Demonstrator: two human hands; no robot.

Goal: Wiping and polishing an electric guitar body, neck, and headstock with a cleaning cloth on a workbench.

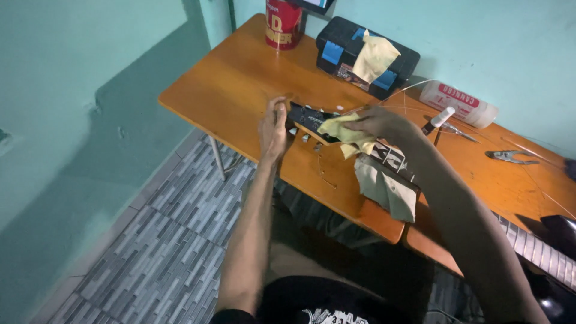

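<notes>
A guitar lies across the orange table [240, 84], its dark headstock [307, 117] pointing left and its neck [540, 249] running off to the lower right. My left hand [275, 129] grips the end of the headstock from the left side. My right hand [381, 123] presses a yellow cloth [345, 133] onto the headstock face. A second, pale cloth [387, 189] hangs under the neck over the table's front edge. Loose strings curl away from the headstock.
A black and blue toolbox [342, 48] with a yellow rag [375, 57] on top stands at the back. A red can [283, 24] sits left of it. To the right lie a white packet [459, 103], a small white-capped bottle [438, 120] and pliers [510, 157].
</notes>
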